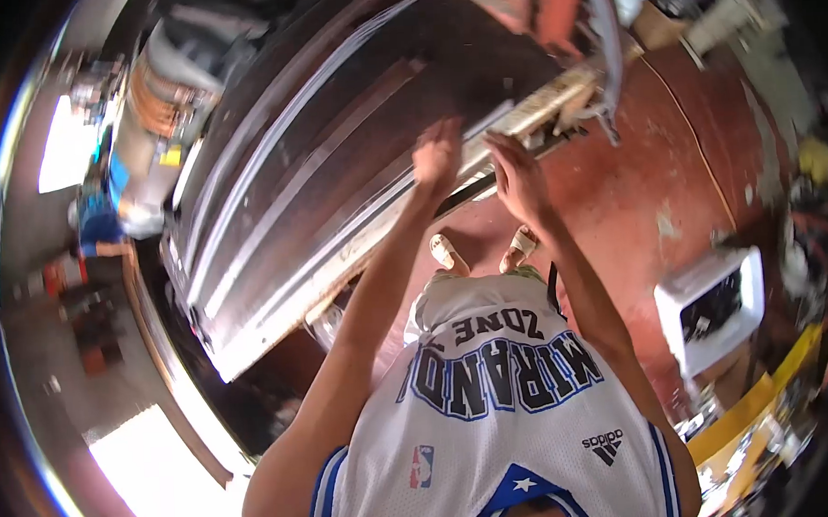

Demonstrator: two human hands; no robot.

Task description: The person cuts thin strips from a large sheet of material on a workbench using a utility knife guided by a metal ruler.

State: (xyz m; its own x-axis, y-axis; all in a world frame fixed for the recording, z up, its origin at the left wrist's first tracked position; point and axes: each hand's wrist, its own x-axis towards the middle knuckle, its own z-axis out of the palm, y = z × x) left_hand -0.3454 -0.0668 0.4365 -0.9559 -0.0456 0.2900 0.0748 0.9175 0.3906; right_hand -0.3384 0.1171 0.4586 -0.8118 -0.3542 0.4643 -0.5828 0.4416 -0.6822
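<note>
The dark counter (pixel 488 57) was located at upper center and left of the frame, its long axis set diagonally, lower left to upper right. One pale edge (pixel 340 266) was presented to two hands: the left hand (pixel 438 156) was overlapped with it, blurred, grip and contact indeterminable; the right hand (pixel 521 178) was spread beside it, fingers extended. Two sandals (pixel 442 251) were positioned below; one white box (pixel 752 281) was located lower right.

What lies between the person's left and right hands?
In the head view, part of the dark worktop's pale edge lies between the left hand and right hand.
</note>
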